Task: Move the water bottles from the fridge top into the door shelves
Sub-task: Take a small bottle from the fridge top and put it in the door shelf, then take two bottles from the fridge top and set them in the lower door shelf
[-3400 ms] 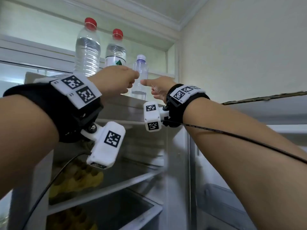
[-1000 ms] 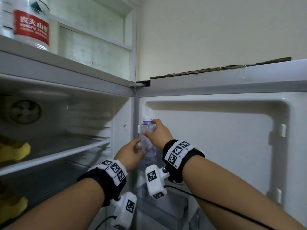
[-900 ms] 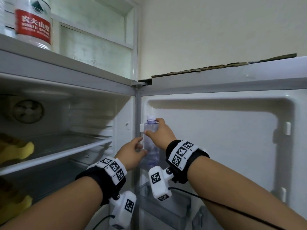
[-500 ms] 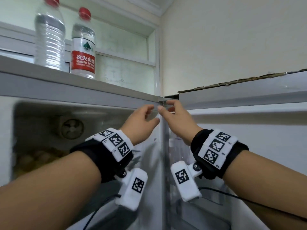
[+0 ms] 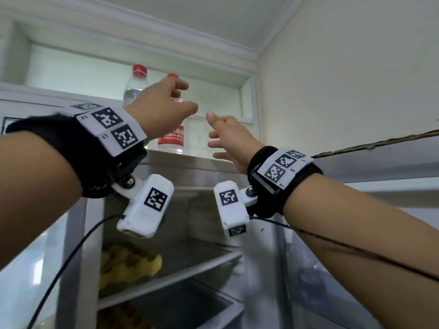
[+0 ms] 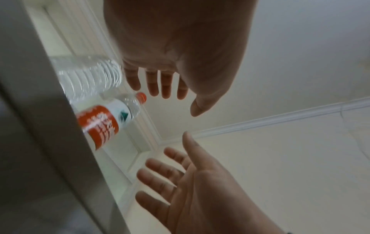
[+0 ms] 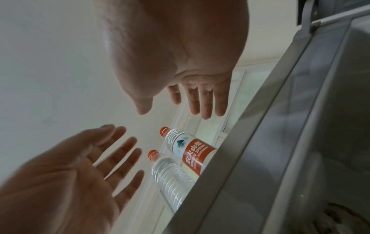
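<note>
A second before, both hands had been down at the door, setting a small clear bottle into a door shelf; now they were raised to the fridge top point(image 5: 190, 160) with nothing in them. By my reading one bottle was done and the reach for the next had begun.

Furthest left on the fridge top stood the plain bottle point(image 5: 134, 87), upright, red-capped and unlabelled. Just beside it stood the labelled bottle point(image 5: 171, 138), also upright, with a red band. The left hand point(image 5: 164, 110) hovered in front of that bottle, fingers loosely spread and gripping nothing; the left wrist view showed a gap between its fingertips and the cap. To its right the right hand point(image 5: 231, 138) was likewise released, palm turned inward and fingers fanned, near the labelled bottle but apart from it. The pair looked set to close on that bottle from both sides.

The fridge top was a flat grey ledge in a pale recess under a ceiling moulding point(image 5: 213, 47). Below it the compartment stood open, something yellow point(image 5: 129, 264) on a shelf. The door point(image 5: 380, 167) hung open at the right against a cream wall point(image 5: 356, 79); its shelves were blurred.
</note>
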Motion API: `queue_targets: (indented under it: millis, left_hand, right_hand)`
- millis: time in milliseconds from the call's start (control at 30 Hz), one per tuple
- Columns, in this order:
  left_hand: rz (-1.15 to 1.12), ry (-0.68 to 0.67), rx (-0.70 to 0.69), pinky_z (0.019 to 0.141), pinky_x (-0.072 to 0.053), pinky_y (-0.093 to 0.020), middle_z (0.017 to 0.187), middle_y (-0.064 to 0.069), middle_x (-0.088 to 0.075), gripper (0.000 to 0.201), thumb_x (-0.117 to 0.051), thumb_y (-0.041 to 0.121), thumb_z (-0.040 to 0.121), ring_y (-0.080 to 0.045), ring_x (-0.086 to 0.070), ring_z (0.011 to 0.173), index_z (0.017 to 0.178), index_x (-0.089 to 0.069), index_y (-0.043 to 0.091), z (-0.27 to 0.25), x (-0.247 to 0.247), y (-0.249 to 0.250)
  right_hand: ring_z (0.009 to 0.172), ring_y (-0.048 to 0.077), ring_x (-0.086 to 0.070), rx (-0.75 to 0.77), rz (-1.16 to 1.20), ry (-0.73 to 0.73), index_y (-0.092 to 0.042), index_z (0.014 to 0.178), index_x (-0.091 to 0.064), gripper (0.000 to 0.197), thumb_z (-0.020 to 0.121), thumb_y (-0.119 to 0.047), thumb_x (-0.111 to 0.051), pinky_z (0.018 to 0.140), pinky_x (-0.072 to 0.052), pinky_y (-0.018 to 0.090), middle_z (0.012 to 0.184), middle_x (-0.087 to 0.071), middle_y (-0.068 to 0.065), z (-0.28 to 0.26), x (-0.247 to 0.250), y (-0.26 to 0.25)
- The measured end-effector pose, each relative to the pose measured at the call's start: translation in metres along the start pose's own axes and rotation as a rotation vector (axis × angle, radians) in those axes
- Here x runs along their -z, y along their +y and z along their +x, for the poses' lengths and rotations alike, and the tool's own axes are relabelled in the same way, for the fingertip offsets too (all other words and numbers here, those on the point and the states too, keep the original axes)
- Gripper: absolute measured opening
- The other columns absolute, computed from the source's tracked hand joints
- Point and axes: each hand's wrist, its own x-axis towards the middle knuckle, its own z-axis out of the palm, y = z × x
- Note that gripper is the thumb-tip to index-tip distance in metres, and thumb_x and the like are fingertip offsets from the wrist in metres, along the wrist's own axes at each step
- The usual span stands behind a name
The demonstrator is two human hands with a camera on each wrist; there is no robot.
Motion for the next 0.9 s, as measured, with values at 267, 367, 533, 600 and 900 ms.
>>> queue_targets:
  millis: [267, 367, 533, 600, 900]
  left_hand:
    - [0.060, 0.105, 0.277, 0.101, -0.044, -0.041, 0.144, -0.008, -0.047, 0.069, -0.065, 0.039, 0.082, -0.028, -0.051, 0.122, 0.143, -0.036, 0.024, 0.022, 0.045, -0.018]
    - [-0.004, 0.075, 0.424, 0.094, -0.048, -0.042, 0.136, -0.010, -0.050, 0.063, -0.066, 0.034, 0.082, -0.027, -0.050, 0.115, 0.138, -0.042, 0.014, 0.023, 0.050, -0.028]
    - [0.012, -0.032, 0.595, 0.100, -0.047, -0.046, 0.142, -0.014, -0.047, 0.053, -0.063, 0.029, 0.086, -0.034, -0.051, 0.116, 0.133, -0.046, 0.013, 0.026, 0.044, -0.035]
    - [0.072, -0.052, 0.597, 0.103, -0.044, -0.046, 0.143, -0.018, -0.046, 0.053, -0.062, 0.028, 0.089, -0.037, -0.051, 0.120, 0.135, -0.045, 0.009, 0.029, 0.040, -0.034]
    - [0.204, -0.077, 0.622, 0.105, -0.042, -0.041, 0.137, -0.018, -0.050, 0.050, -0.057, 0.029, 0.093, -0.033, -0.049, 0.127, 0.135, -0.046, 0.002, 0.032, 0.029, -0.029]
  right_hand:
    - [0.111, 0.019, -0.054, -0.042, 0.029, -0.026, -0.016, 0.137, -0.035, 0.071, 0.080, -0.050, -0.058, 0.096, -0.050, 0.040, 0.122, -0.053, 0.003, 0.032, -0.030, -0.014]
    - [0.094, 0.017, -0.057, -0.080, 0.011, -0.062, -0.011, 0.131, -0.048, 0.061, 0.081, -0.044, -0.059, 0.096, -0.050, 0.040, 0.106, -0.061, 0.004, 0.041, -0.039, -0.018]
    - [0.069, 0.011, -0.052, -0.129, -0.016, -0.030, -0.006, 0.128, -0.049, 0.062, 0.078, -0.037, -0.066, 0.060, -0.044, 0.025, 0.108, -0.064, 0.007, 0.058, -0.052, -0.021]
    - [0.065, 0.009, -0.049, -0.153, -0.017, -0.045, -0.004, 0.128, -0.047, 0.065, 0.076, -0.036, -0.069, 0.052, -0.036, 0.023, 0.104, -0.061, 0.005, 0.064, -0.054, -0.022]
    - [0.094, 0.028, -0.071, -0.224, 0.017, -0.174, -0.009, 0.108, -0.063, 0.070, 0.051, -0.048, -0.080, 0.091, -0.053, 0.046, 0.104, -0.075, 0.014, 0.110, -0.071, -0.012]
